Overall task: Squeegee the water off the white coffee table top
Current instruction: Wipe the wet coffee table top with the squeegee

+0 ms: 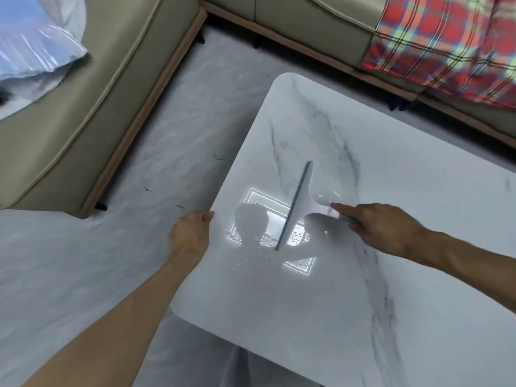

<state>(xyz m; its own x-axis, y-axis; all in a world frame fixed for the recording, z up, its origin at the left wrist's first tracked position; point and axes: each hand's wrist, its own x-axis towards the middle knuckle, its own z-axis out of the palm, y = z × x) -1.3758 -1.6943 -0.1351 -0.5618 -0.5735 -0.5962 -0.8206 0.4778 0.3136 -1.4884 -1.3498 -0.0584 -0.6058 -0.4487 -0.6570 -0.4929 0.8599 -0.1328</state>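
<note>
The white marble-patterned coffee table top (349,289) fills the right half of the view. A pale grey squeegee (297,203) lies blade-down on it, its long blade running from far right to near left. My right hand (382,229) grips the squeegee's handle, forefinger stretched along it. My left hand (190,234) clasps the table's left edge, thumb on top. Small water droplets glint beside the blade's near end, inside a bright ceiling-light reflection (296,238).
A beige sofa (92,107) wraps the left and far sides, with dark feet on the pale marbled floor (181,121). A red plaid blanket (446,37) lies at the far right, a plastic-wrapped bundle (33,43) at the far left.
</note>
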